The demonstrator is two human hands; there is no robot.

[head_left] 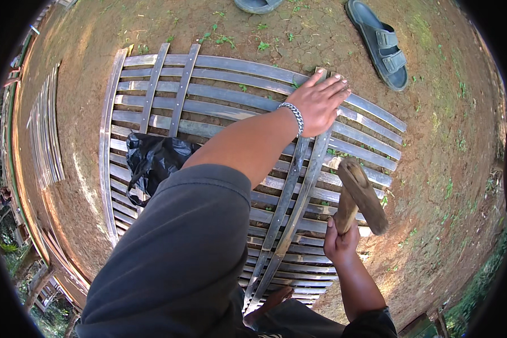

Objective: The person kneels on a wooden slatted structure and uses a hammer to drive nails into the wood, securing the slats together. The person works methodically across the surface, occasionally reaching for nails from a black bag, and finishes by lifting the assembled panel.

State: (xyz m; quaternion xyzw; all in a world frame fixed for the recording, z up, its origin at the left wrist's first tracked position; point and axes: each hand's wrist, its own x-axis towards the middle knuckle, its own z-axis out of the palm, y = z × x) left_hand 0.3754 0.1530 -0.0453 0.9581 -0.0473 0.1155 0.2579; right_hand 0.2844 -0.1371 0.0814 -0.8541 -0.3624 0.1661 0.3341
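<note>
Wooden mallet (361, 194) clamped in right hand (339, 243) grip, left hand (319, 103) flat (fingers spread) on slatted panel (219, 96)

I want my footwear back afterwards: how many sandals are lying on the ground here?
2: one sandal on the dirt beyond the slatted panel, upper right; another sandal cut off by the top edge. Others may lie outside view.

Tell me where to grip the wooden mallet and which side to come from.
Grip the wooden mallet low on its handle, coming from below, as the right hand does now. The thick head sits at the top, tilted up and right, so the narrow handle end nearest the body is probably the easiest part to wrap.
</note>
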